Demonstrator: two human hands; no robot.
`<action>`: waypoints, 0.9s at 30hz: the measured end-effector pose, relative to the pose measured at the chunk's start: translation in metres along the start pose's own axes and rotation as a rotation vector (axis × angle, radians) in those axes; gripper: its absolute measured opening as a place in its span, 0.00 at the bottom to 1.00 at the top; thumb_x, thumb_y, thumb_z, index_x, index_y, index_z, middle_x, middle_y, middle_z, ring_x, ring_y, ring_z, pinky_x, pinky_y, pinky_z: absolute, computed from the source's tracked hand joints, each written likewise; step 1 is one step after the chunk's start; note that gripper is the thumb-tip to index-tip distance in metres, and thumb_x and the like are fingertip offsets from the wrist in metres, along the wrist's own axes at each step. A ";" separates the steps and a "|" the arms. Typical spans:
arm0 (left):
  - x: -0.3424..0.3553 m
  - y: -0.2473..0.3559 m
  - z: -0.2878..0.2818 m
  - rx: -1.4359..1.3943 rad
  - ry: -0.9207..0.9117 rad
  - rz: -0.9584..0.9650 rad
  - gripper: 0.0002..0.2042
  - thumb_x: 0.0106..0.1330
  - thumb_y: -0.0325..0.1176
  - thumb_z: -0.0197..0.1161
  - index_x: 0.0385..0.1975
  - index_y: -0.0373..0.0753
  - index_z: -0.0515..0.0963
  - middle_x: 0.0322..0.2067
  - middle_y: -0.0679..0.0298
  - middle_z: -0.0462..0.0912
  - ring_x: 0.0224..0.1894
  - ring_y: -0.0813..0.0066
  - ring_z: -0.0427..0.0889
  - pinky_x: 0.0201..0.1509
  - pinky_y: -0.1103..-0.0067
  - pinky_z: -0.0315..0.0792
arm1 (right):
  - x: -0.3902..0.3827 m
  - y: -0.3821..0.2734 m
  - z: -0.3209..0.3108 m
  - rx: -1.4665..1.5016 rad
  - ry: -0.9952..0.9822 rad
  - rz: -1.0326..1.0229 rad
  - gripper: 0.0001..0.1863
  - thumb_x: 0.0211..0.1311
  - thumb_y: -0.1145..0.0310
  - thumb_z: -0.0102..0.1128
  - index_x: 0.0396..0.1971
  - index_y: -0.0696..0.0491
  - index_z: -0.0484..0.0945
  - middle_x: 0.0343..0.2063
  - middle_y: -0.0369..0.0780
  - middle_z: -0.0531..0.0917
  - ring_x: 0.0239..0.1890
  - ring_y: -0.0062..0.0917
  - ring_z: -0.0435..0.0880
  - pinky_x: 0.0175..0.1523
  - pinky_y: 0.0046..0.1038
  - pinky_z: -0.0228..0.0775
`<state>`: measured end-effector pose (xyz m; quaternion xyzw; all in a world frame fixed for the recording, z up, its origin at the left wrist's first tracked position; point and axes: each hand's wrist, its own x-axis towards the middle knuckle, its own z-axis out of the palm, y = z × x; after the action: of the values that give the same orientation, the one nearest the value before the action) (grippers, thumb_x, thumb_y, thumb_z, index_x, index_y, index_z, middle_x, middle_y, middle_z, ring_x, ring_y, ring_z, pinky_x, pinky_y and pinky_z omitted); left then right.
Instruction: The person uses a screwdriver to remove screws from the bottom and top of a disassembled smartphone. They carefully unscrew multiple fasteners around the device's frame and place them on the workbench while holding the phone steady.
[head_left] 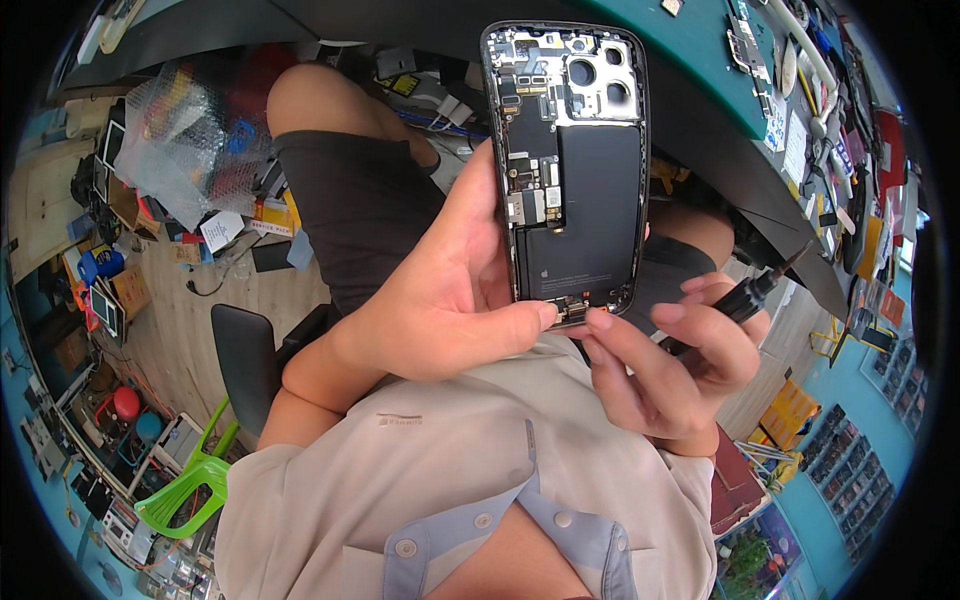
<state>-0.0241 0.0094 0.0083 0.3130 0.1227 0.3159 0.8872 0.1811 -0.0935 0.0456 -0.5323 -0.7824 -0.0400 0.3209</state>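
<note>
A beige shirt [470, 470] fills the foreground below the left hand [440, 290] gripping an opened phone [570, 170], the right hand [670, 370] pinching a screwdriver [745, 295] (green workbench [700, 60] above, cluttered wooden floor [190, 310] left).

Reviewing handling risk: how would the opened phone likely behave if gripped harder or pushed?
The opened phone probably stays stiff, given its metal frame. Its exposed boards and connectors look fragile. Held upright only by the left hand, it seems apt to slip; the right hand also holds a screwdriver.
</note>
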 end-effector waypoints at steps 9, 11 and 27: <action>-0.002 -0.001 0.002 -0.017 0.002 0.014 0.50 0.66 0.11 0.55 0.85 0.40 0.34 0.75 0.51 0.66 0.76 0.64 0.69 0.78 0.66 0.65 | 0.004 -0.001 0.009 -0.057 0.026 -0.073 0.19 0.34 0.63 0.72 0.33 0.48 0.96 0.42 0.33 0.83 0.46 0.30 0.76 0.49 0.32 0.72; -0.002 0.000 0.003 -0.022 0.002 0.004 0.51 0.66 0.11 0.55 0.85 0.41 0.33 0.75 0.51 0.66 0.76 0.65 0.69 0.78 0.67 0.64 | 0.004 -0.001 0.009 -0.058 0.026 -0.066 0.20 0.34 0.63 0.72 0.33 0.48 0.96 0.42 0.33 0.83 0.46 0.30 0.76 0.50 0.33 0.72; -0.001 -0.003 0.001 -0.010 -0.014 0.037 0.51 0.64 0.10 0.55 0.85 0.39 0.33 0.75 0.53 0.64 0.77 0.66 0.68 0.78 0.67 0.65 | 0.007 -0.001 0.004 -0.086 -0.018 -0.100 0.19 0.33 0.67 0.72 0.33 0.45 0.96 0.42 0.28 0.83 0.41 0.26 0.75 0.43 0.31 0.74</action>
<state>-0.0235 0.0064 0.0069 0.3129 0.1091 0.3308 0.8836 0.1767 -0.0860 0.0464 -0.5063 -0.8084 -0.0846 0.2881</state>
